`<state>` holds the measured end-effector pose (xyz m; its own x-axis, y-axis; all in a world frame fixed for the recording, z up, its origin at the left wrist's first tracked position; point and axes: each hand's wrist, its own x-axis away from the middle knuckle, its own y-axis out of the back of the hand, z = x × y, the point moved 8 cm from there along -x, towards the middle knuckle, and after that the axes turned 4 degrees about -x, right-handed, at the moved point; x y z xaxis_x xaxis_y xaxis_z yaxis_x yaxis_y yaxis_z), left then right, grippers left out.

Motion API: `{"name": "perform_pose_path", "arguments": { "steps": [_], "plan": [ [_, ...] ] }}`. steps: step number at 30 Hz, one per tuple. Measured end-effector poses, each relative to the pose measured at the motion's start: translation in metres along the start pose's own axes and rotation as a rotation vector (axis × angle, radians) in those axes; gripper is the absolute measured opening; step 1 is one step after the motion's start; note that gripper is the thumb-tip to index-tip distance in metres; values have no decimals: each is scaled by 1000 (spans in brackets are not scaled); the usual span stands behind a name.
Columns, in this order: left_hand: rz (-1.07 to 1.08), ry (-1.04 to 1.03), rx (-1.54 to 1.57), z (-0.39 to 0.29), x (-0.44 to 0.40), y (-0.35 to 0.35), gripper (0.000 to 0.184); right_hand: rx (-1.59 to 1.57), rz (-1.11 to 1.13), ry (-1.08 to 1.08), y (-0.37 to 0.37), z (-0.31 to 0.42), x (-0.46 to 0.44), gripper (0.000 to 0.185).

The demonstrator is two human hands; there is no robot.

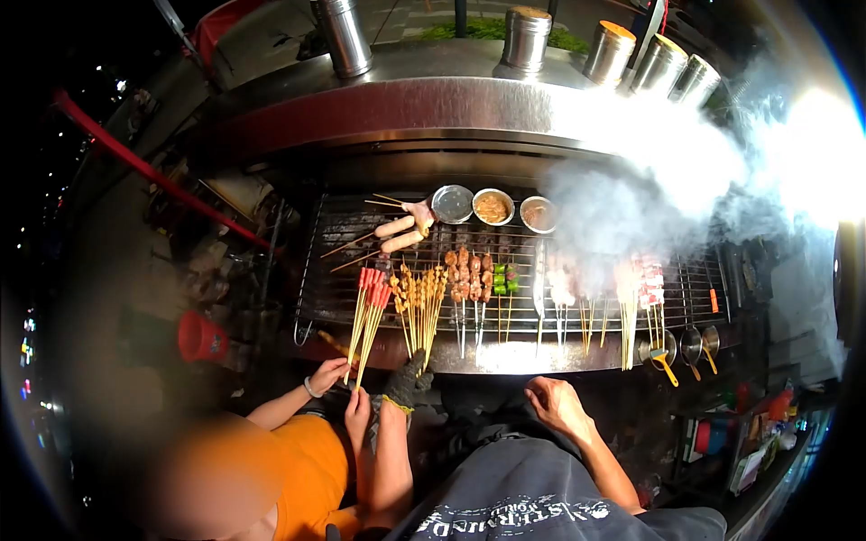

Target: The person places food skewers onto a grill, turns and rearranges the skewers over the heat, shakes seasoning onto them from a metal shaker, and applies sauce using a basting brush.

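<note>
Five metal canisters (pixel 526 41), three round bowls (pixel 493 207), two sausages (pixel 400 242), one red bucket (pixel 202 337).

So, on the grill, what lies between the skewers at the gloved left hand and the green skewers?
In the head view, a group of chunky brown skewers lies between the thin skewers at the gloved left hand and the green skewers.

The grill (pixel 505 362) is shining silver along its front edge. On its left part, red-tipped skewers (pixel 372 293) are showing pale tan sticks, and golden-brown skewers (pixel 419 296) are glowing. Near its middle, green skewers (pixel 506 279) are looking bright. In front of it, the gloved left hand (pixel 408 383) is looking dark grey with a yellow edge, a dark grey shirt (pixel 487 482) is showing white letters, and another person's shirt (pixel 311 464) is looking orange.
</note>
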<state>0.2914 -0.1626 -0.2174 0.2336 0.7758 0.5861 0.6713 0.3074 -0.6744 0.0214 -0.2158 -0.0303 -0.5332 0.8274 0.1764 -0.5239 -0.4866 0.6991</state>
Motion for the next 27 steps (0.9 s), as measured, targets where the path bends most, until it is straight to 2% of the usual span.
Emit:
{"name": "perform_pose_path", "arguments": {
  "steps": [5,9,10,13,16,18,20,22,24,25,26,27],
  "plan": [
    [-110,-58,-212,-28,-7,18,29,-3,20,28,-2,-2,0,16],
    [-93,-26,-111,-36,-1,8,24,-15,37,38,0,-9,5,16],
    [-143,-27,-93,-33,-3,17,24,-17,21,17,4,-14,6,16],
    [-225,4,-259,-30,18,-2,33,-15,-62,-7,26,-34,15,18],
    [-255,12,-320,-31,23,-6,38,-34,-298,-173,71,-90,35,16],
    [-235,16,-289,-31,10,-1,39,-41,-574,-321,116,-134,64,14],
    [-224,24,-249,-31,1,2,40,45,-912,-425,161,-192,106,14],
    [-224,35,-207,-31,-3,6,41,316,-1135,-553,205,-241,157,15],
    [-217,43,-168,-29,-4,9,42,415,-1258,-992,232,-286,210,31],
    [-207,53,-141,-28,-1,12,43,335,-1204,-1220,238,-317,231,50],
    [-198,55,-116,-27,1,14,44,358,-1227,-1353,237,-359,252,61],
    [-181,61,-78,-25,5,17,44,35,-1199,-1339,228,-414,263,63]
  ]
}}
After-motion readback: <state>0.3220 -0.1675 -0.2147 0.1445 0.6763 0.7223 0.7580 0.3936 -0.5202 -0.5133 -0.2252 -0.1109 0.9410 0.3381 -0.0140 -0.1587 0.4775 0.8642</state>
